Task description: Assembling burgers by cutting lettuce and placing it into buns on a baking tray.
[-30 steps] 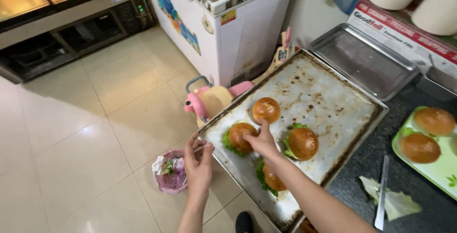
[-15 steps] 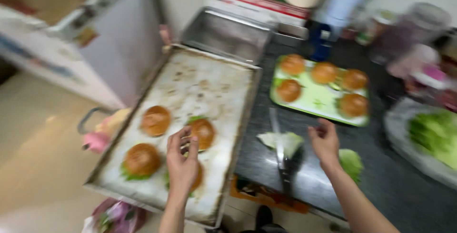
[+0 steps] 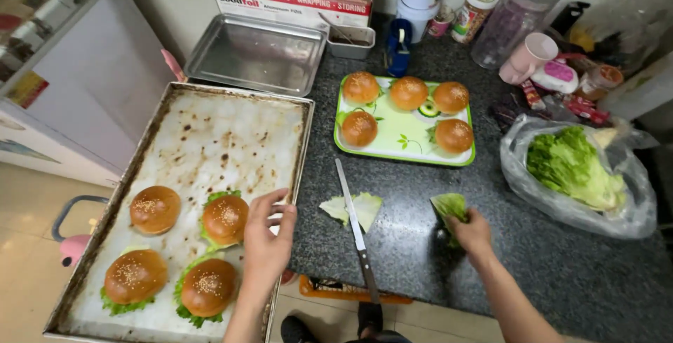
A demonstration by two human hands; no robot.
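Note:
My left hand point(image 3: 266, 239) hovers open over the right edge of a large stained baking tray point(image 3: 217, 133), just right of a lettuce-filled burger bun point(image 3: 225, 219). Several other seeded buns lie on the tray, among them a plain bun point(image 3: 155, 208) and two buns with lettuce point(image 3: 207, 287) point(image 3: 135, 276). My right hand point(image 3: 471, 234) grips a lettuce leaf point(image 3: 449, 206) on the dark granite counter point(image 3: 561, 266). Between my hands a long knife point(image 3: 356, 231) lies beside another lettuce piece point(image 3: 352, 210).
A green tray point(image 3: 399, 133) holds several buns. A clear bag of lettuce point(image 3: 578, 171) sits at the right. Behind are an empty metal tray point(image 3: 256, 52), a foil box point(image 3: 287, 3), jars, a pink cup point(image 3: 524, 56) and a clear jug point(image 3: 515, 17). Floor lies to the left.
The view has swung right from the floor and baking tray to the counter. My right hand left the buns and took hold of a lettuce leaf; my left hand stays near the tray's edge.

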